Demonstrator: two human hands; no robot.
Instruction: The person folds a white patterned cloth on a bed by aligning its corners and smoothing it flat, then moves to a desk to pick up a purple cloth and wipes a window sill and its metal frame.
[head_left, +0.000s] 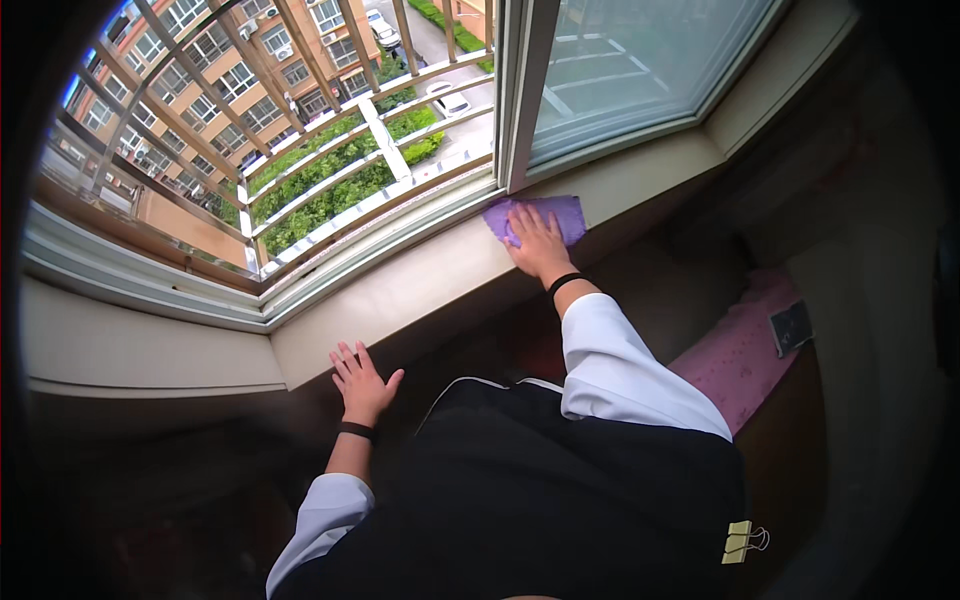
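My right hand (538, 244) presses a purple cloth (571, 214) flat against the pale windowsill (420, 289), just below the window's upright frame. The fingers lie spread over the cloth, and its edges stick out on both sides. Farther left, my left hand (365, 386) is at the sill's front edge with its fingers apart and nothing in it. Whether its fingertips rest on the sill or hover just off it, I cannot tell.
Left of the upright frame the window stands open onto a metal guard grille (382, 139). A glass pane (622, 82) fills the right side. At lower right, a pink cloth cover (739, 349) bears a dark flat rectangular object (791, 328). A binder clip (737, 541) hangs on my dark apron.
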